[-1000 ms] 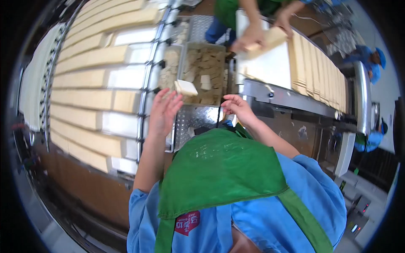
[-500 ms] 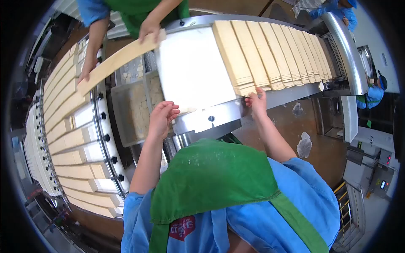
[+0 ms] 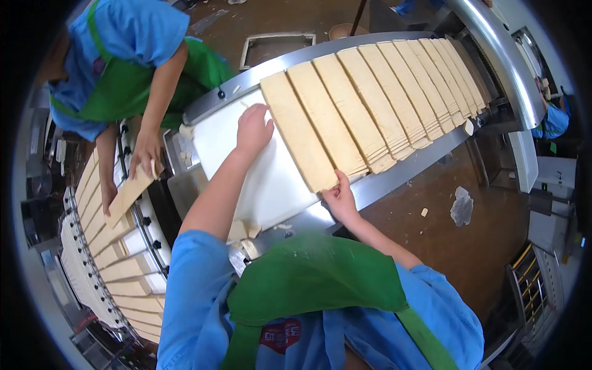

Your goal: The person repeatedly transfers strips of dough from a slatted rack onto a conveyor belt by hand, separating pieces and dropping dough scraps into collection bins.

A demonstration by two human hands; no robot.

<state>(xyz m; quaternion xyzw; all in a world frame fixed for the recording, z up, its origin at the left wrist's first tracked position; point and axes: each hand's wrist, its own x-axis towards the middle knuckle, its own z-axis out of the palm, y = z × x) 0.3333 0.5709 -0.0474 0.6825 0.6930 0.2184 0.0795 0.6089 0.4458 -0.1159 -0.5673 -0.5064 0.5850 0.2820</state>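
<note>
Left hand [image 3: 254,127]: stretched out over the white belt [image 3: 271,185], fingers spread and resting against the far half of the nearest slab [image 3: 298,131], on its 9 o'clock edge; open, not closed round anything.
Right hand [image 3: 338,196]: at the near end of the same slab, fingers curled up against its lower corner and touching it; whether they pinch it or only press cannot be told.
Nearest slab: a long pale strip lying across the belt, first in the row, bare white belt at its 9 o'clock side.
Row of slabs [image 3: 394,86]: more strips of the same kind lying side by side, touching, running off toward 1 o'clock along the conveyor.
Conveyor rail [image 3: 401,169]: shiny metal edge along the near side of the belt, just beside the right hand.
Scraps [image 3: 244,233]: a few small pale offcuts at the belt's near end, about 6 o'clock of the left hand.
Co-worker [image 3: 123,68]: a person in a blue top and green apron at 10 o'clock, both hands on a separate strip [image 3: 128,194] held over a second line.
Second line [image 3: 111,265]: slats carrying pale strips, at 8 o'clock, well apart from the belt.
Floor [image 3: 456,240]: brown, with a crumpled pale wad at 3 o'clock.
</note>
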